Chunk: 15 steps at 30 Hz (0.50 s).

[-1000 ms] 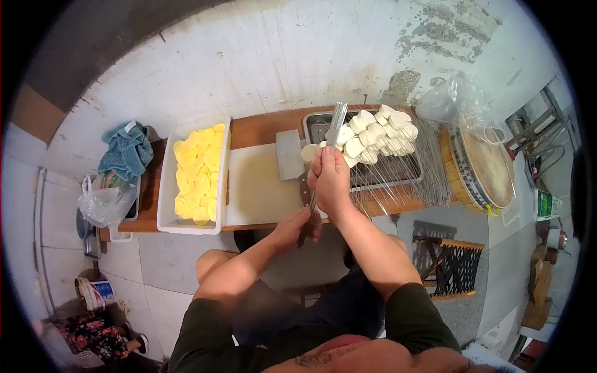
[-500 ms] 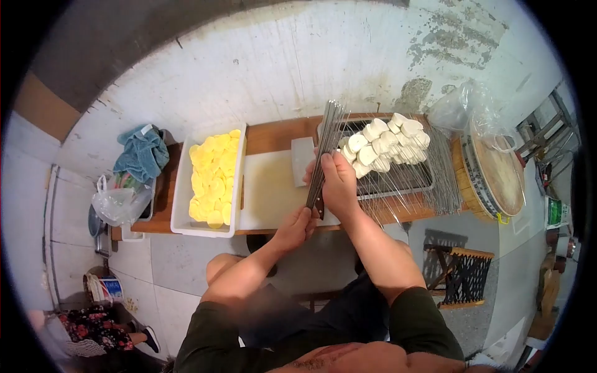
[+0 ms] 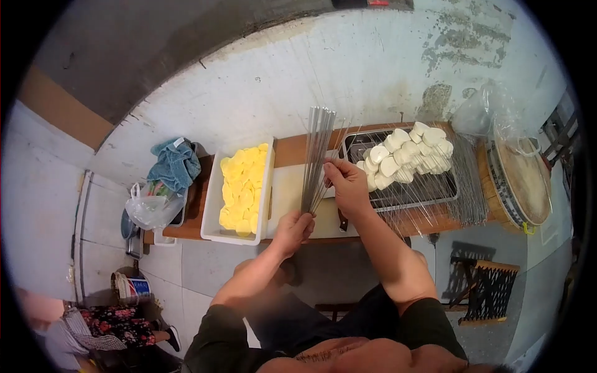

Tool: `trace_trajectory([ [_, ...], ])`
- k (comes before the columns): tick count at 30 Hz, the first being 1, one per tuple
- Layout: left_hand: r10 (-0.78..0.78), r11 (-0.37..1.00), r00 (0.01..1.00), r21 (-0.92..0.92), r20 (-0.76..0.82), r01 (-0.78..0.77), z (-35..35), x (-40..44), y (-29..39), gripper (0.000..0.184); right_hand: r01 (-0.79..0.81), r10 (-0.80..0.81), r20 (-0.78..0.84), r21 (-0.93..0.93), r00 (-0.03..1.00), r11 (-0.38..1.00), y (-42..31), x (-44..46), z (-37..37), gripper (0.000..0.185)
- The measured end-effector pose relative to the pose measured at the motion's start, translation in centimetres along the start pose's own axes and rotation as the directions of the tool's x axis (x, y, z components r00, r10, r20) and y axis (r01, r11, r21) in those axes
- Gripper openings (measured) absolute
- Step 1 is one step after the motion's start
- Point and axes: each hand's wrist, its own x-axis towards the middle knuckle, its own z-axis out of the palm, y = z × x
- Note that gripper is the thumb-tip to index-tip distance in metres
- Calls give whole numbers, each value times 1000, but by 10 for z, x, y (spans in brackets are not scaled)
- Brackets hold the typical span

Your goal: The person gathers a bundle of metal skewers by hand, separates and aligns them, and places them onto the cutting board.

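A bundle of thin metal skewers [image 3: 316, 146] stands upright over the cutting board [image 3: 287, 180]. My left hand [image 3: 292, 231] is closed round its lower end. At the bundle's right side my right hand [image 3: 349, 189] is closed, thumb against fingers, on a few skewers that fan away from the rest. Below the right hand shows the dark handle of a knife [image 3: 342, 221], its blade partly hidden. To the right, skewers threaded with white round slices [image 3: 404, 155] lie piled across a metal tray [image 3: 457, 186]. Yellow round slices [image 3: 242, 193] fill a white tub [image 3: 271, 163] on the left.
More bare skewers [image 3: 471, 186] lie right of the tray, beside a round wooden-sided drum-like container [image 3: 522, 180] and a clear plastic bag [image 3: 482, 115]. A blue towel [image 3: 174, 165] and another bag [image 3: 152, 208] sit far left. A folding stool [image 3: 488, 291] stands below; another person's legs show lower left.
The view has shifted, so the table appears further right. My right hand has moved from round the bundle to its right edge, and the skewers have spread and stand more upright.
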Motion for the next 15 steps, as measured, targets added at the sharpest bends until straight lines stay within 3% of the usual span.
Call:
trace_trajectory([
  [12, 78, 995, 994, -74, 78, -72, 8, 18, -5, 12, 131, -127, -114, 27, 985, 991, 0, 4, -10, 10],
  [15, 93, 993, 992, -74, 84, -87, 2, 18, -10, 12, 172, -167, -102, 48, 981, 984, 7, 5, -8, 16],
])
